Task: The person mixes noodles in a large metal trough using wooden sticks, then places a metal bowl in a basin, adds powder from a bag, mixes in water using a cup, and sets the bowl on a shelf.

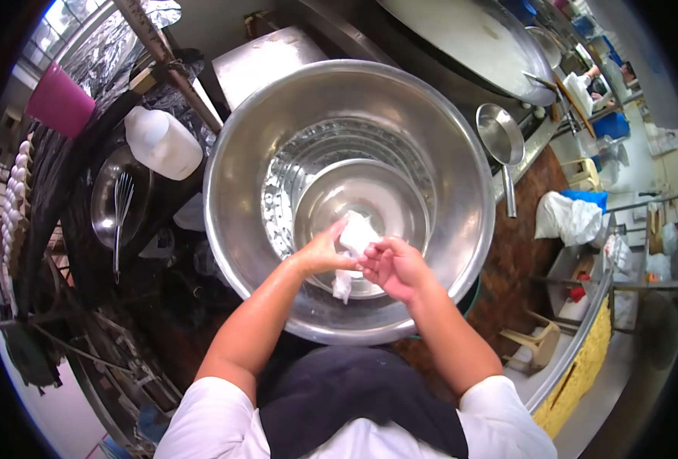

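Note:
A crumpled white cloth hangs between my hands, over a smaller metal bowl that sits inside a large steel basin. My left hand is closed on the cloth from the left, and a loose end dangles below its thumb. On the other side my right hand has its palm turned up and its fingers curled in against the cloth's edge. Rippled, clear water shows in the basin around the bowl.
To the left are a white plastic jug, a whisk on an oval metal tray, a pink bucket and stacked eggs. A long-handled metal ladle lies right of the basin, near a large pan of pale liquid.

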`<state>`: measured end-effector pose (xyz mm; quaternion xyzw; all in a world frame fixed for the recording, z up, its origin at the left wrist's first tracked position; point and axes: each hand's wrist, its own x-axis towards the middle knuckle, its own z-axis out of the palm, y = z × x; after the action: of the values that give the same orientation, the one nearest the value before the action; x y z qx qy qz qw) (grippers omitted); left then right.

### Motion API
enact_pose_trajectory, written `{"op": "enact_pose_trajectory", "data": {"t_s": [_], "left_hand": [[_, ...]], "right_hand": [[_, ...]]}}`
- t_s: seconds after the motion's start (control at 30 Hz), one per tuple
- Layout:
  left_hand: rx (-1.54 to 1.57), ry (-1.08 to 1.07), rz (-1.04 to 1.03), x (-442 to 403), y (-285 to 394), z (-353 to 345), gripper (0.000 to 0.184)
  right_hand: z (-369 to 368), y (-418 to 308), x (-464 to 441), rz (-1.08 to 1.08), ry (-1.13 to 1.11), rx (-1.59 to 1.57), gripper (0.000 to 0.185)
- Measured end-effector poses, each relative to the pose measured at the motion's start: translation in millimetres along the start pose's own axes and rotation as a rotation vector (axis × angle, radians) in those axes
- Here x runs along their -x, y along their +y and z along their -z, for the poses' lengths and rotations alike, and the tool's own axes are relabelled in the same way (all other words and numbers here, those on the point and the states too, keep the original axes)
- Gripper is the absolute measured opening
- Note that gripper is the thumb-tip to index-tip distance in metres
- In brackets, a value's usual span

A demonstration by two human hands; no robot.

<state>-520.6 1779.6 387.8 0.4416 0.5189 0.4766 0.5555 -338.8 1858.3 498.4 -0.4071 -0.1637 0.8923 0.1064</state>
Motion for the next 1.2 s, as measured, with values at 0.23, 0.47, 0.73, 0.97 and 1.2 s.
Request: {"op": "enact_pose_trajectory", "data": {"t_s": [0.23, 0.47, 0.73, 0.97, 1.2], "left_hand": [[0.928, -0.313, 0.242, -11, 17, -54, 0.062], [1.397, -0.019, 0.446, -3, 35, -98, 0.055], [1.577, 0.055, 0.324, -26, 22, -116, 0.046], [1.832, 0.127, 0.405, -21, 48, -119, 0.049], [1.838, 0.099, 0.337, -27, 48, -118, 0.053]], "right_hand": [[-14, -43, 7, -0.029, -0.068, 0.187, 0.014], [25, -50, -12, 0.738, 0.424, 1.197, 0.033], [42, -40, -7, 0.508, 0.417, 1.099, 0.028], [35, -62, -21, 0.391, 0.419, 1.273, 0.038], [13, -69, -20, 0.388, 0.474, 1.417, 0.039]]}}
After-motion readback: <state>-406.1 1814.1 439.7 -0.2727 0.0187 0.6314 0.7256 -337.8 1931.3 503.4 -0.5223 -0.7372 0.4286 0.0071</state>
